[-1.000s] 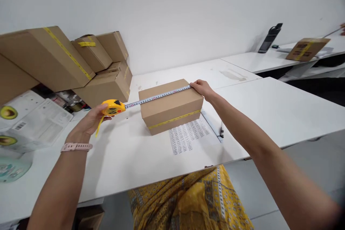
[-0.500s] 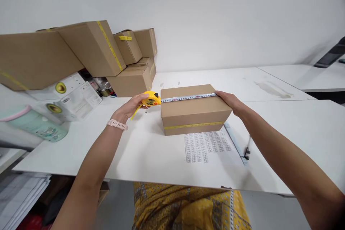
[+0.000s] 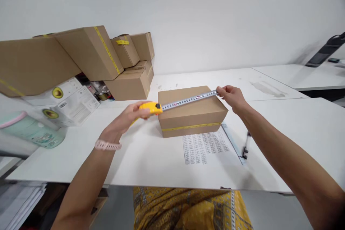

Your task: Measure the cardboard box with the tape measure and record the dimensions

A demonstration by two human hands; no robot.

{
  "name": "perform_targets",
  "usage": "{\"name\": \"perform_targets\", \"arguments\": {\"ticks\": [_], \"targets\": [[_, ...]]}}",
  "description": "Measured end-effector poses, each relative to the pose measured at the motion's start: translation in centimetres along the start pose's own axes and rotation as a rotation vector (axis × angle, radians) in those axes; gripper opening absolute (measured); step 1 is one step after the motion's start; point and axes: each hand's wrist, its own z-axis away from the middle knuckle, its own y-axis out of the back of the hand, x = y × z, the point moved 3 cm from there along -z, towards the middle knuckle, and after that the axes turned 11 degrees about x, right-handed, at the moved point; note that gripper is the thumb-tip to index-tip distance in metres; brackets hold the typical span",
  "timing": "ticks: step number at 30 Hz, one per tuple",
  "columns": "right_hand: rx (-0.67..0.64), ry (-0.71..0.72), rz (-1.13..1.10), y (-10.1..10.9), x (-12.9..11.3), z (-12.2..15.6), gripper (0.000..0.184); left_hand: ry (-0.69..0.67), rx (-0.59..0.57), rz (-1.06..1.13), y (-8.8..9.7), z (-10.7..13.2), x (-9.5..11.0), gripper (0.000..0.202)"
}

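1. While the tape measure (image 3: 152, 107) is drawn out over the box (image 3: 192, 116), its yellow case sits just beside the box's left end. Its blade (image 3: 191, 99) slants across the box's top to the far right corner, and the right end looks lifted slightly off the cardboard.
2. Likely trouble: the blade is held taut in the air rather than hooked on an edge. If the pinch at the tip slips, the spring could whip the blade back toward the case and sting a finger. The slant and the lift off the box could also give a false reading.
3. The left hand (image 3: 128, 118), left of the box, has its fingers curled closed around the case. Whether the thumb rests on the lock I cannot tell.
4. The right hand (image 3: 232, 97), at the box's far right corner, pinches the blade tip between thumb and forefinger. The other fingers are folded in, and none seems to press on the box.
5. A printed sheet (image 3: 205, 147) lies on the table (image 3: 151, 161) just in front of the box, with a pen (image 3: 245, 146) at its right. More cartons (image 3: 129, 83) are stacked well to the box's left.
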Motion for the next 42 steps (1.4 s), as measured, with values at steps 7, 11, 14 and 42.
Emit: {"name": "perform_targets", "arguments": {"ticks": [7,11,14,42], "targets": [[-0.324,0.257,0.030,-3.1,-5.7,1.0,0.027,0.373,-0.455,0.566,-14.8,10.9,-2.2,0.059],[-0.501,0.296,0.336,-7.4,-6.1,-0.6,0.029,0.324,-0.279,0.739,-20.7,9.7,-1.3,0.059],[-0.499,0.287,0.440,-9.7,-5.3,-2.6,0.030,0.312,-0.184,0.745,-22.0,7.7,0.2,0.059],[-0.011,0.139,0.009,1.7,-0.2,-0.3,0.071,-0.040,0.530,0.327,-12.2,11.1,-4.5,0.071]]}}
